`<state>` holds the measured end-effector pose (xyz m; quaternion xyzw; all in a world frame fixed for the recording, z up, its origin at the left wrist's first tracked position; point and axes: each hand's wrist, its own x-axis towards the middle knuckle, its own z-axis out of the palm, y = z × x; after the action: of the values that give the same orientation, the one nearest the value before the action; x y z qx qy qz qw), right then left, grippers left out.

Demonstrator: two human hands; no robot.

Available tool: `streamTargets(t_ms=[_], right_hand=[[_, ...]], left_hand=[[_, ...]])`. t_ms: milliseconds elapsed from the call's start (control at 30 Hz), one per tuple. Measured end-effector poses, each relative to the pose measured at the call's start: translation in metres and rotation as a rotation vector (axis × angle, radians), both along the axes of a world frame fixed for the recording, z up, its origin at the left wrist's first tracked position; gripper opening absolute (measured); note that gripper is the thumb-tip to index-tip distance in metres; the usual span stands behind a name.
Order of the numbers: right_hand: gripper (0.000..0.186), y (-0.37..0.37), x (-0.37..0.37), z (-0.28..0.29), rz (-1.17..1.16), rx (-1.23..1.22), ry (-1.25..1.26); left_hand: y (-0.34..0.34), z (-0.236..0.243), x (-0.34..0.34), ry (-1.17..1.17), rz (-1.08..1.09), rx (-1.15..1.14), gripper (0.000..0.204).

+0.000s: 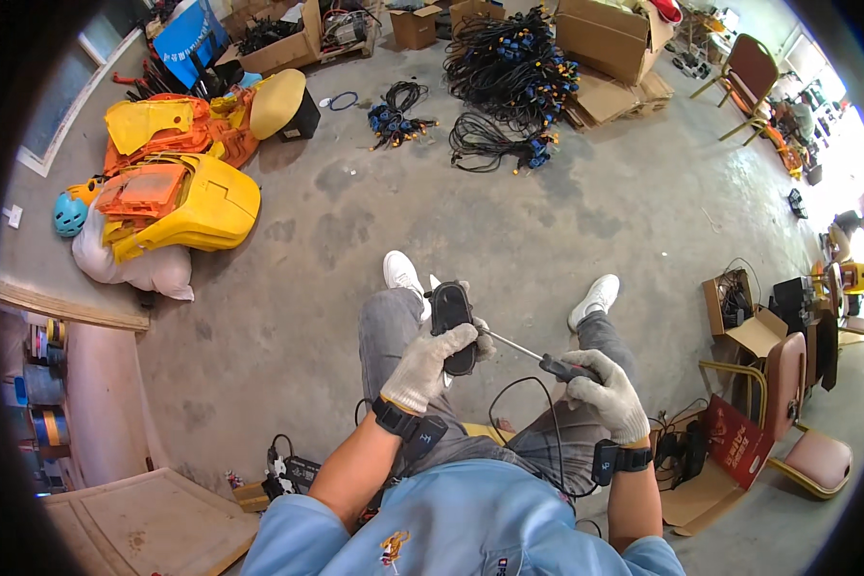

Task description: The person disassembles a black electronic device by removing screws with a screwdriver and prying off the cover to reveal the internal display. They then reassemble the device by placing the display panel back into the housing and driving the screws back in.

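Far left on the concrete floor (547, 211): a heap of yellow and orange plastic shells (178, 187). Centre, above the seated person's knees: gloved left hand (430, 363) wrapped closed around a black oval device (451, 322), held upright. Just right: gloved right hand (610, 392) gripping closed on a black-handled screwdriver (547, 361), shaft slanting up-left, tip at the device's edge; black cable coils (509, 72) lie farther back.

gloves (422, 370): knit cloth | casing (451, 322): matt black plastic | screwdriver shaft (514, 344): shiny metal | floor (566, 211): rough concrete
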<state>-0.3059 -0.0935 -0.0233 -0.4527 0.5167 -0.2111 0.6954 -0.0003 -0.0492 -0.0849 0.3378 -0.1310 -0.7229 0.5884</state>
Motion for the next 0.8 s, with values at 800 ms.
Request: streamTargets(t_ms=[800], right_hand=[[0.049,0.007,-0.028,0.005,0.15,-0.269,0.016]], left_hand=[[-0.01,0.014,-0.013,-0.213,-0.021,-0.022,0.073]])
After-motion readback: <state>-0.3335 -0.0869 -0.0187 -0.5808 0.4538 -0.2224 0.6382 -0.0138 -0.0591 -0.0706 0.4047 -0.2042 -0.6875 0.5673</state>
